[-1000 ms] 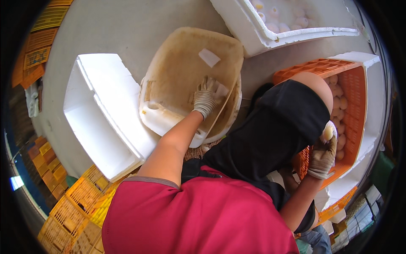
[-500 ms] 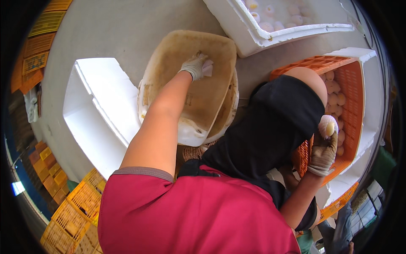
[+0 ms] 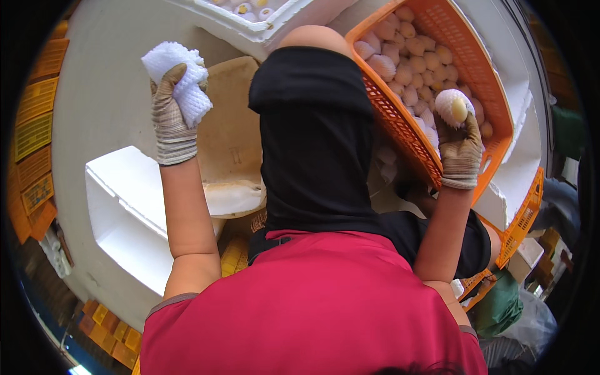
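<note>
My left hand (image 3: 172,122), in a beige striped-cuff glove, is raised over the left edge of a stained beige tub (image 3: 228,100). Its fingers are closed around white foam net sleeves (image 3: 184,94), bunched and partly folded. At the right, my gloved right hand (image 3: 460,153) grips a round pale-yellow fruit (image 3: 459,111) with a white foam net around it. That fruit is held over an orange plastic crate (image 3: 390,106), which contains many pale fruits (image 3: 425,62), some of them in foam nets. My raised knee hides part of the tub.
An open white foam box (image 3: 128,194) lies left of the tub. Another foam box (image 3: 306,15) with netted fruits stands at the top. White foam boxes (image 3: 525,150) are beside and under the orange crate. Yellow and orange crates (image 3: 39,150) line the far left.
My left hand has come up out of the tub, now with white foam net sleeves in full view. My right hand still holds the netted fruit by the crate. The view has swung right.
</note>
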Tool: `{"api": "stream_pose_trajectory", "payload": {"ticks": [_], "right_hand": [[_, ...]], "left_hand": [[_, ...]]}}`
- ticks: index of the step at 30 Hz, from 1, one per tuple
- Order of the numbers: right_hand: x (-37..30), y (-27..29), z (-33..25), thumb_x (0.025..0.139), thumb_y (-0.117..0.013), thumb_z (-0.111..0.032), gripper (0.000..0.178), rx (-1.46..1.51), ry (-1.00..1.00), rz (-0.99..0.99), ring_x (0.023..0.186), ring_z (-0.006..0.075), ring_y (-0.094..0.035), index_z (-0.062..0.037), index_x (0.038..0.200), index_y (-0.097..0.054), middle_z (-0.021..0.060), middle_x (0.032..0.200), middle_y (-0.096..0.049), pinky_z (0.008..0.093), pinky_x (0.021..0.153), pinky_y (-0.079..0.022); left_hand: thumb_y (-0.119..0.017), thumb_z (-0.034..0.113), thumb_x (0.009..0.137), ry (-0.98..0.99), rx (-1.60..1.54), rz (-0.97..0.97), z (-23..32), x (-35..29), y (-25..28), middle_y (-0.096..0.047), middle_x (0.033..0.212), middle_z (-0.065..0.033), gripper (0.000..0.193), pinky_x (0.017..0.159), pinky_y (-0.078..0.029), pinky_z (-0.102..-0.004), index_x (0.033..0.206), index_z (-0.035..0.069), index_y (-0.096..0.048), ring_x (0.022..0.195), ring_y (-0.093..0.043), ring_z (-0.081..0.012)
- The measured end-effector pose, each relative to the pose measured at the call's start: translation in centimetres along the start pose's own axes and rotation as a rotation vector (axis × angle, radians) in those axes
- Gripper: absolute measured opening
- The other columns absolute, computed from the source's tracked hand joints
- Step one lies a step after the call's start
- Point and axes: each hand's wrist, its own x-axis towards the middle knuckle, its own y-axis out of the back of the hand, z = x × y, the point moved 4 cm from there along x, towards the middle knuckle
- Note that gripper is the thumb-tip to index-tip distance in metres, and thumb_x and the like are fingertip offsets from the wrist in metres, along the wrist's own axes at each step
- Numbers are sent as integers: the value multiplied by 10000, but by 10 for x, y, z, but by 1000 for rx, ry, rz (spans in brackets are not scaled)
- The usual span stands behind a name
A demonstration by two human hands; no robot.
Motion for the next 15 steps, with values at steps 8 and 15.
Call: {"api": "stream_pose_trajectory", "payload": {"ticks": [8,15], "right_hand": [[-22,68,-36,952,-574,-190,389,181,129,44,1145,356,-574,26,1268,-504,195,1251,-554,514,965,-536],[-44,142,-42,955,-580,-201,388,355,192,111,1099,344,-599,28,1257,-495,190,1228,-562,504,932,-561]], "left_hand": [[-826,174,666,455,493,-815,-109,-132,-221,-597,1042,-114,680,895,-466,-323,1258,41,-520,1025,-579,-212],[-733,42,769,882,346,-576,-211,-167,-230,-612,1028,-99,496,736,-559,-349,1199,53,-487,851,-644,-215]]}}
